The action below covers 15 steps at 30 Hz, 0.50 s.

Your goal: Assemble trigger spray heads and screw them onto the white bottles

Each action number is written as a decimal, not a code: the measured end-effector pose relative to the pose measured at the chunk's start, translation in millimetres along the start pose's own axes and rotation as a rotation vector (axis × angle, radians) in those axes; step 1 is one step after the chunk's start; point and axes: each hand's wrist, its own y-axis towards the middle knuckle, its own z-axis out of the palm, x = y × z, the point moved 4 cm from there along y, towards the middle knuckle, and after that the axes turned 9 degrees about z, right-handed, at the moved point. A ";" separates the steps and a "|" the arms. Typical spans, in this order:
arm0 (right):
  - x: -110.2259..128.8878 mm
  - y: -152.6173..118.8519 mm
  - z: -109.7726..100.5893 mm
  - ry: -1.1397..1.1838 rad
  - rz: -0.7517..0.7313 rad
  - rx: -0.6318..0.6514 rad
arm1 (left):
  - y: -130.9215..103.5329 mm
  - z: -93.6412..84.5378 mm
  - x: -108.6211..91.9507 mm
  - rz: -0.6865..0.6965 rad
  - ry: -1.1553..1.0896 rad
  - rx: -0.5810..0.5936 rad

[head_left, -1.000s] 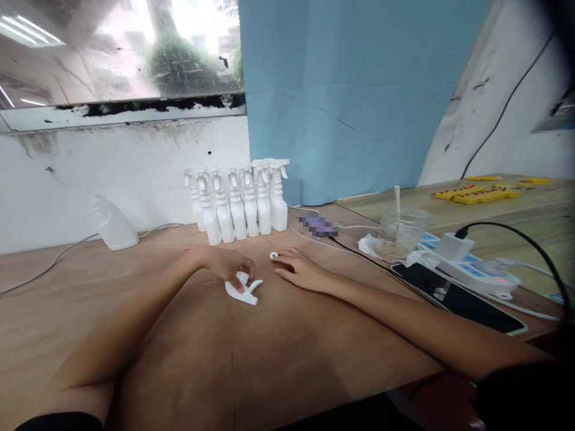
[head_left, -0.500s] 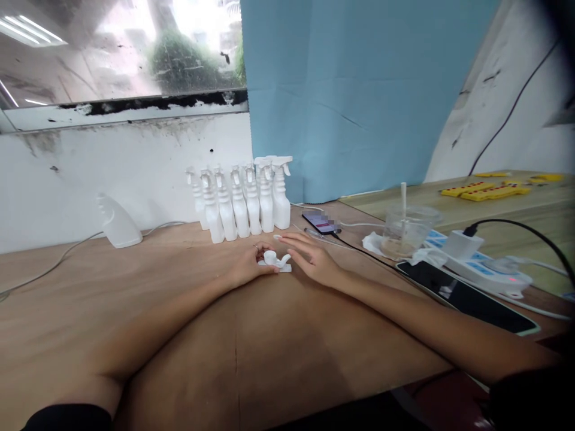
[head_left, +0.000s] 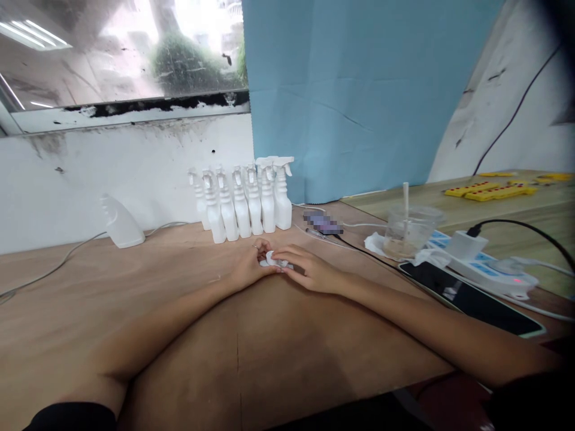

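Observation:
A white trigger spray head (head_left: pixel 270 258) lies low over the table in front of me, its collar facing up. My left hand (head_left: pixel 252 263) is closed around its left side, with the thumb in front and the fingers behind. From the right, my right hand (head_left: pixel 309 268) reaches over it, index fingertip at the collar and thumb near the front edge. Its fingers are closed around the small white disc they held, which I cannot tell apart from the white collar. The right fingers cover most of the trigger part.
Several white spray bottles (head_left: pixel 242 209) stand behind my hands. One headless bottle (head_left: pixel 122 224) stands further left. To the right are a phone (head_left: pixel 322 222), a clear cup (head_left: pixel 399 236), a power strip (head_left: pixel 507 275) with cables, and a dark tablet-like device (head_left: pixel 471 296).
My right hand has moved left and down, bringing the small white disc from above right to the spray head's collar. My left hand keeps its hold on the spray head.

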 end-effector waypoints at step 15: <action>-16.5 0.6 5.7 0.005 0.178 -0.009 | -8.8 -2.8 -5.1 0.144 0.444 0.118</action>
